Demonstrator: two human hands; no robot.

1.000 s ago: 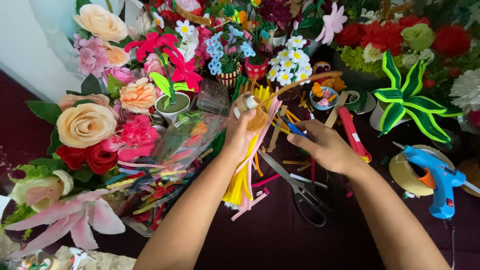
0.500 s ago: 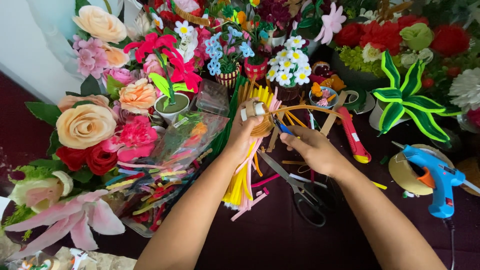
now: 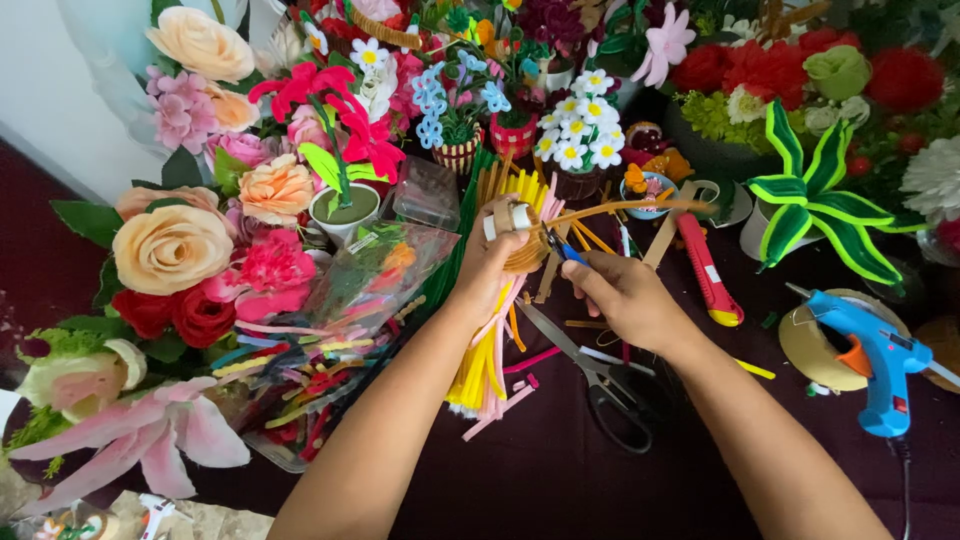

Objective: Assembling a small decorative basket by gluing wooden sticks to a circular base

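Note:
My left hand grips a small coiled brown piece made of pipe cleaner, with a white ring of tape on its thumb. A long brown pipe cleaner strand runs from the coil to the right. My right hand pinches a small blue-handled tool against the coil. Under both hands lies a bundle of yellow and pink pipe cleaners on the dark table.
Black-handled scissors lie below my right hand. A red utility knife and a blue glue gun on a tape roll sit to the right. Handmade flowers crowd the left and back. A plastic bag of pipe cleaners lies at left.
Both hands have moved slightly up and toward each other. The right hand now presses the blue-handled tool closer to the coil, and the brown strand points more to the right.

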